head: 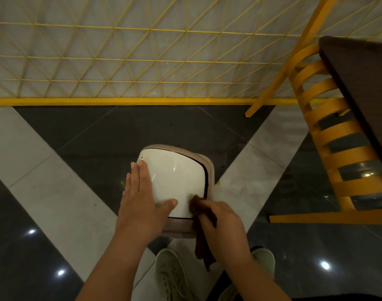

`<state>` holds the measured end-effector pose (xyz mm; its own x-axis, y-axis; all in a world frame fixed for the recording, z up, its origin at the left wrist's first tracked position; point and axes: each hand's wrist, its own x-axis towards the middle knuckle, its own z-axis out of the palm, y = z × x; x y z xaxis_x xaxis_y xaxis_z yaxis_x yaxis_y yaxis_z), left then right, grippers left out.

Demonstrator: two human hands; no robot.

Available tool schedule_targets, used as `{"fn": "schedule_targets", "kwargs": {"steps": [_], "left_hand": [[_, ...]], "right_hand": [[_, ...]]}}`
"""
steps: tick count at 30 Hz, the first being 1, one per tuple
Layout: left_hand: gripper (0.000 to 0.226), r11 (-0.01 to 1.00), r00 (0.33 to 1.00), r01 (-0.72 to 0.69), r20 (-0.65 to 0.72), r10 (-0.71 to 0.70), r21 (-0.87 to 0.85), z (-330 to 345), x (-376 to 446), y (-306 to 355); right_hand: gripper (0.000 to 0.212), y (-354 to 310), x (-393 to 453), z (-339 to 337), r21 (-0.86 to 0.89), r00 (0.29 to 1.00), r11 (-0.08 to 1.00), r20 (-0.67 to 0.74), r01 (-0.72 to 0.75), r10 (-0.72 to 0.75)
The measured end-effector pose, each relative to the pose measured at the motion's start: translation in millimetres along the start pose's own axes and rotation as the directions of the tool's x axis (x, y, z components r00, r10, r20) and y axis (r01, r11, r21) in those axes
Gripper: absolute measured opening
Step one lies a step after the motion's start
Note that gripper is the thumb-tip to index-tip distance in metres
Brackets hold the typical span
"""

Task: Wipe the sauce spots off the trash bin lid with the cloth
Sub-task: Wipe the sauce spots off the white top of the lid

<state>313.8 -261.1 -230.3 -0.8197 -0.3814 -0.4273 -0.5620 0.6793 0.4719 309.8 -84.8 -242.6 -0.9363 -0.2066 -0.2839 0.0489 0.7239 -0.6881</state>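
A small trash bin with a glossy white lid [177, 177] and a beige rim stands on the floor in front of me. My left hand [142, 196] lies flat on the lid's left side, fingers spread, thumb across the near part. My right hand [222, 224] grips a dark brown cloth [202, 208] and presses it on the lid's near right corner; the cloth's loose end hangs down below the hand. A couple of tiny dark specks show at the lid's far left corner [142, 157].
A yellow wooden chair [329, 135] and a dark table [359, 88] stand close on the right. A yellow wire-mesh partition [129, 61] with a yellow base bar runs across behind the bin. My shoes [170, 276] are just below the bin on the glossy tiled floor.
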Motion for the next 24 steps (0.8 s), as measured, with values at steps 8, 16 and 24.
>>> {"fn": "schedule_targets", "kwargs": {"steps": [8,16,24], "left_hand": [[0.116,1.0,1.0,-0.005,0.011,0.005,-0.026,-2,0,-1],[0.116,1.0,1.0,-0.004,0.013,0.004,0.0,0,1,-1],[0.117,1.0,1.0,-0.012,0.007,0.013,-0.009,-1,0,2]], "right_hand": [[0.02,-5,40,3,-0.012,0.992,0.995,-0.08,-0.104,0.102],[0.016,7,19,0,-0.098,0.997,0.993,0.016,-0.072,0.074],[0.025,-3,-7,5,-0.001,0.998,0.998,-0.002,0.069,-0.069]]}}
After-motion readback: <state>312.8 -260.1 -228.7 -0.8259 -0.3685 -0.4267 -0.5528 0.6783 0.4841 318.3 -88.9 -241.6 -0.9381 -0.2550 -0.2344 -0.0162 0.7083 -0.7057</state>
